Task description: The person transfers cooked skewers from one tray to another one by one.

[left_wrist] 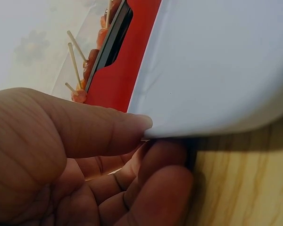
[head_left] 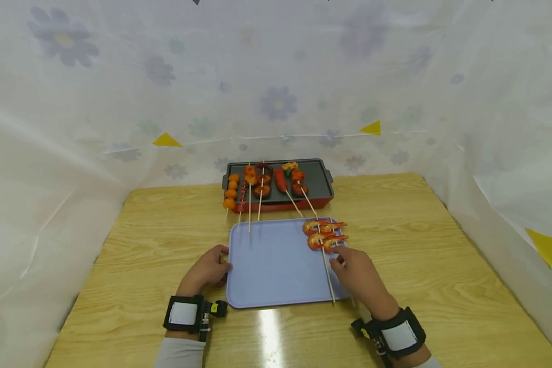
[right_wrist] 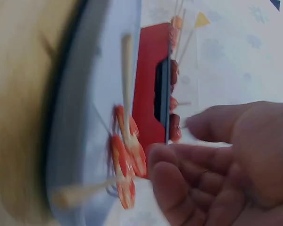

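Observation:
A pale blue tray (head_left: pixel 276 271) lies on the table. My left hand (head_left: pixel 207 268) pinches its left rim, and in the left wrist view the thumb (left_wrist: pixel 118 129) lies on top with the fingers curled beneath. Two shrimp skewers lie at the tray's right side, the left one (head_left: pixel 319 241) beside the right one (head_left: pixel 332 246), their sticks toward me. My right hand (head_left: pixel 361 276) hovers over the tray's right edge, close to the shrimp. The right wrist view shows that hand's thumb (right_wrist: pixel 210 123) apart from its loosely bent fingers, nothing between them.
Behind the tray stands a red and black grill (head_left: pixel 319 191). On it lie several skewers, among them orange balls (head_left: pixel 230 191), a sausage (head_left: pixel 280 180) and mushroom slices (head_left: pixel 261 191); some sticks reach over the tray's far edge. Flowered plastic sheeting (head_left: pixel 278 102) encloses the wooden table (head_left: pixel 441 281).

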### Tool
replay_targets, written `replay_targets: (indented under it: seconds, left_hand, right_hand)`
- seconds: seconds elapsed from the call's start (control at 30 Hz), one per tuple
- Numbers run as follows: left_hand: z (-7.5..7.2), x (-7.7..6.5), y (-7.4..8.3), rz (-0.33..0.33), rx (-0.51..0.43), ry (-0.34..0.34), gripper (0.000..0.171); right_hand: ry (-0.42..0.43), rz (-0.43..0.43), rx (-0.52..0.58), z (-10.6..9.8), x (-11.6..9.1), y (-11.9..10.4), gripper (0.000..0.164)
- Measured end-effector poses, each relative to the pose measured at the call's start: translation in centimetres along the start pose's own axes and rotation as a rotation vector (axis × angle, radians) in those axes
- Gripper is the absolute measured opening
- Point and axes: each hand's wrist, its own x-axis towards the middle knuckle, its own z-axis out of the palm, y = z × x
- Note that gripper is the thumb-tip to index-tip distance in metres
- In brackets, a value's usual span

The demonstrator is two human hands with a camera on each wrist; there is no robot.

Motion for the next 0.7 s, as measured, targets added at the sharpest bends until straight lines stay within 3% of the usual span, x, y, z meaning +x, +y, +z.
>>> replay_targets:
  seconds: [0.13, 0.23, 0.33, 0.47, 0.57, 0.7]
  left_hand:
    - [0.0, 0.02, -0.09, 0.005, 0.006, 0.003, 0.039]
    - [-0.04, 0.03, -0.02, 0.006, 0.007, 0.003, 0.039]
    - [-0.05, 0.06, -0.02, 0.006, 0.006, 0.004, 0.039]
    - [-0.03, 0.07, -0.1, 0.006, 0.01, 0.005, 0.039]
    - [-0.05, -0.02, -0.05, 0.006, 0.012, 0.003, 0.039]
    - [-0.08, -0.13, 0.1, 0.003, 0.006, 0.003, 0.039]
  right_hand:
    - [0.2, -0.157, -0.069, -0.62, 0.04, 0.28, 0.026]
    - [0.271, -0.245, -0.141, -0.77, 0.13, 0.55, 0.034]
    - [0.215, -0.261, -0.219, -0.72, 0.24, 0.72, 0.053]
    - [0.051, -0.184, -0.322, -0.38, 0.21, 0.81, 0.085]
    - [0.002, -0.151, -0.35, -0.15, 0.1, 0.81, 0.092]
    - [0.032, -0.161, -0.354, -0.06, 0.22, 0.74, 0.09]
